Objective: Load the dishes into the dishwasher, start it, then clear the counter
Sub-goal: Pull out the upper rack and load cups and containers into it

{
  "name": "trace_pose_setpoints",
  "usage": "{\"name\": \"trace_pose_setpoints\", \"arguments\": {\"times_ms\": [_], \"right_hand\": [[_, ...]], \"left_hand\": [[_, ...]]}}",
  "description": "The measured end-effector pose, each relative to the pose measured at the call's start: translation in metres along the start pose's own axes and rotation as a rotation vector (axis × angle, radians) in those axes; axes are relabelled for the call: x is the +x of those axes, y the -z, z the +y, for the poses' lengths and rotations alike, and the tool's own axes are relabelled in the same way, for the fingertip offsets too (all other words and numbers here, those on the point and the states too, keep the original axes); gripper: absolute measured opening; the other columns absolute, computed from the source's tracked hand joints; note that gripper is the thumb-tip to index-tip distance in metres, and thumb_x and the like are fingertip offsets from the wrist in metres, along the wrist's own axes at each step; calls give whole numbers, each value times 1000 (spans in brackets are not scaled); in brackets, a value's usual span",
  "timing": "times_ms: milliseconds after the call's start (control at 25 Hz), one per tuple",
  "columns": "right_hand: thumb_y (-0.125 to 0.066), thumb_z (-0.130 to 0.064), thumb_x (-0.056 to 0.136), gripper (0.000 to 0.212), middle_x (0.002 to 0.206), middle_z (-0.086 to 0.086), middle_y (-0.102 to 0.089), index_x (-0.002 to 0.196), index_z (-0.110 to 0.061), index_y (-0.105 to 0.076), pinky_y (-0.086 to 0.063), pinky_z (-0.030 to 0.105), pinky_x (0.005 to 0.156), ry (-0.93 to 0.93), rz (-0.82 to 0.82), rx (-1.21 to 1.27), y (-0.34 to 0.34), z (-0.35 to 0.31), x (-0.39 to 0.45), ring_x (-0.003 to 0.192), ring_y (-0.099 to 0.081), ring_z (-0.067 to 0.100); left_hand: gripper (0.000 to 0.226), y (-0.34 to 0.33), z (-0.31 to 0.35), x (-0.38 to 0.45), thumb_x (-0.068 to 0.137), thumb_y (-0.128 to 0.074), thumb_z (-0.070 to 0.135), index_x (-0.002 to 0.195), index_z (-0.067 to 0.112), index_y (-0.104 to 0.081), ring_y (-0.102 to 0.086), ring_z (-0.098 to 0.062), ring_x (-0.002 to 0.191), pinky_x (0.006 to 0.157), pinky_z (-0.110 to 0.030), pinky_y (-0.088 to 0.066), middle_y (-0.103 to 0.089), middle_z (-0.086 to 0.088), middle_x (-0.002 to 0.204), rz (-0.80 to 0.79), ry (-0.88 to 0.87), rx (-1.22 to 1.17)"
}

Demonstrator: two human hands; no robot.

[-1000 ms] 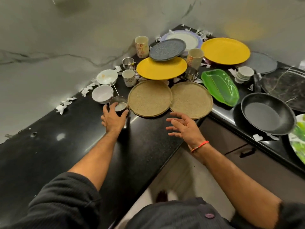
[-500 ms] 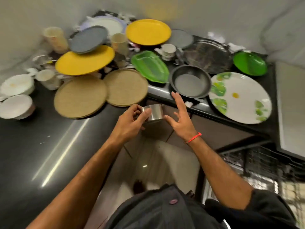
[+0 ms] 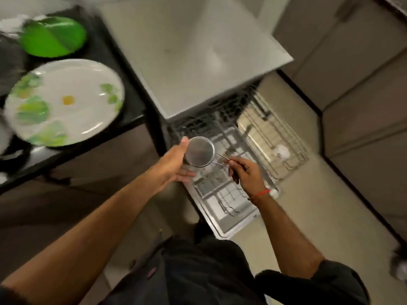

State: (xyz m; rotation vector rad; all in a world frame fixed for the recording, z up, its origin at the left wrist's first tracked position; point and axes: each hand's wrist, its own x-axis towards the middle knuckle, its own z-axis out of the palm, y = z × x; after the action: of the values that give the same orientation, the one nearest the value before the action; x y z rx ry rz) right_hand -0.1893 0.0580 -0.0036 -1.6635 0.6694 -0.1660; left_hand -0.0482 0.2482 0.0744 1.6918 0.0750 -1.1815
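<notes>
Steel strainer [image 3: 200,151] hangs over the open dishwasher rack [image 3: 253,155], left hand [image 3: 178,164] cupping its bowl, right hand [image 3: 247,172] pinching its wire handle to steady it for loading

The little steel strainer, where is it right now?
In the head view the steel strainer sits mid-frame, held by the left hand over the open dishwasher's pulled-out rack; the right hand pinches its thin wire handle.

The steel cup [image 3: 200,151], lifted off the counter, now hangs over the open dishwasher rack [image 3: 224,190]; the right hand [image 3: 247,172] newly pinches its wire handle [image 3: 222,160].
</notes>
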Motion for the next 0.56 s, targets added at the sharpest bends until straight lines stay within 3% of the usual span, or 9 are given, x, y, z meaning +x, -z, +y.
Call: {"name": "trace_pose_setpoints", "arguments": {"times_ms": [80, 240, 400, 560], "right_hand": [[-53, -5, 100, 19, 58, 4, -55, 96, -6, -72, -32, 23, 41, -149, 191, 78, 64, 44, 9, 43, -39, 16], [-50, -5, 101, 18, 60, 10, -54, 105, 6, -65, -35, 19, 36, -438, 476, 121, 137, 114, 37, 34, -42, 4], [-46, -6, 102, 16, 63, 8, -54, 99, -5, -61, -36, 17, 36, -663, 494, 161, 163, 158, 83, 43, -49, 11], [-41, -2, 98, 23, 67, 11, -51, 81, -7, -56, -33, 16, 33, -792, 542, 38, 176, 193, 124, 33, -48, 11]], "left_hand": [[53, -64, 12, 37, 100, -27, 69, 133, 32, -46, -68, -22, 102, 89, -45, -58, -56, -1, 134, -97, -26, 269], [56, -138, 25, 69, 100, -27, 68, 143, 35, -42, -61, -17, 113, 100, -47, -53, -51, 5, 138, -224, -44, 497], [70, -164, 20, 96, 94, -22, 75, 150, 36, -36, -56, -22, 126, 107, -57, -46, -43, 2, 154, -263, -3, 680], [82, -154, 13, 107, 85, -19, 82, 150, 36, -40, -60, -10, 112, 106, -56, -46, -45, 4, 151, -219, 38, 693]]}}
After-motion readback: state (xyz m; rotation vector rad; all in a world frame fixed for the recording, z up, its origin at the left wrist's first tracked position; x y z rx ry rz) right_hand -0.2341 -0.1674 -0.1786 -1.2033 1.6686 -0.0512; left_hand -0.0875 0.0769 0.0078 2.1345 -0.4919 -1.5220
